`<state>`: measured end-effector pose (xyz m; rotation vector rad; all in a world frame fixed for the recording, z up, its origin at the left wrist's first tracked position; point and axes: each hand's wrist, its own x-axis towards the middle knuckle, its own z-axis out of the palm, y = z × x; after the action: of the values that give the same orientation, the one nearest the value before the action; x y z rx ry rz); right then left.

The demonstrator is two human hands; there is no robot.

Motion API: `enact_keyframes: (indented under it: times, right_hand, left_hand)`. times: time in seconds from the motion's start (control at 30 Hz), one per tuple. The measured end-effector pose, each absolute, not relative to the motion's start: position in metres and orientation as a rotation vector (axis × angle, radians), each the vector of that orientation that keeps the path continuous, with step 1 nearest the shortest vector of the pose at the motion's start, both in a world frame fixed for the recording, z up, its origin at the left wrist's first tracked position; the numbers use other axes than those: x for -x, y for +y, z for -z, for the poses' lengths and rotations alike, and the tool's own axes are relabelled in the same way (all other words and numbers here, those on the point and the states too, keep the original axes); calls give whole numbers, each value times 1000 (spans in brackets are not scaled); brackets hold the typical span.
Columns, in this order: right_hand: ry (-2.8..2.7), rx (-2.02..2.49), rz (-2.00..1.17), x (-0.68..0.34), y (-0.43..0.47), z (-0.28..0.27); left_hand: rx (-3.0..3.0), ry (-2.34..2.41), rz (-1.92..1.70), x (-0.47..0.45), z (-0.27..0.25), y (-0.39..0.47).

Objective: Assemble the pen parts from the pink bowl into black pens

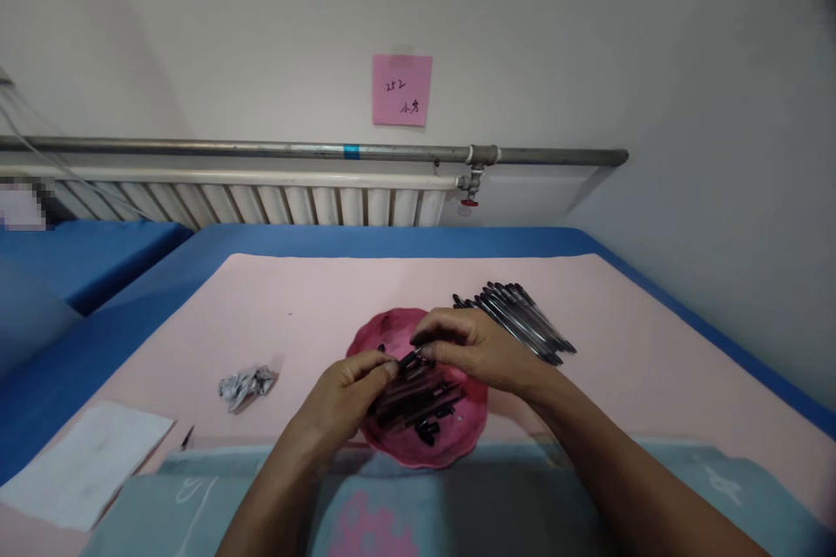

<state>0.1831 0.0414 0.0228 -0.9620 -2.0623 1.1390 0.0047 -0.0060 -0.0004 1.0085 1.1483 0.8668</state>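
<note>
The left hand (349, 392) has its fingers narrowed around a short black pen piece (408, 360), thumb on top, which looks like a way to keep so slim a thing from turning. The right hand (480, 348) comes in from the other side, thumb and fingertips drawn near the piece's far end; the spot is too small and dark to tell whether they pinch it. The piece is held just above the pink bowl (480, 428), probably so that anything dropped falls among the loose pen parts (424, 400) lying there rather than rolling off. The bowl sits at the near edge of the worktop (313, 287), centred before the person, which seems to let both forearms reach in evenly over the blue-green cloth (248, 487). Beyond the right wrist, a bundle of pens (522, 318) lies roughly side by side, apparently to keep them together and apart from the loose parts. Crumpled paper (246, 385) and a white sheet (84, 461) lie off to the left, well apart from both hands.
</note>
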Motion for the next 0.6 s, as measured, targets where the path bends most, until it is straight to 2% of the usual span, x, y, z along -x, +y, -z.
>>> enact_keyframes:
  times: [0.13,0.33,0.6]
  right_hand:
    - [-1978,1039,-1135,-177,39,-19]
    - [-1809,1054,-1387,-180,42,-13]
    - [-2074,1075,-1054,-181,43,-13]
  left_hand:
    - [-1008,1199,-876,-5,-3,-7]
    - [-1005,1193,-857,-3,-4,-8]
    - [-1101,1219,-890,-4,2,-5]
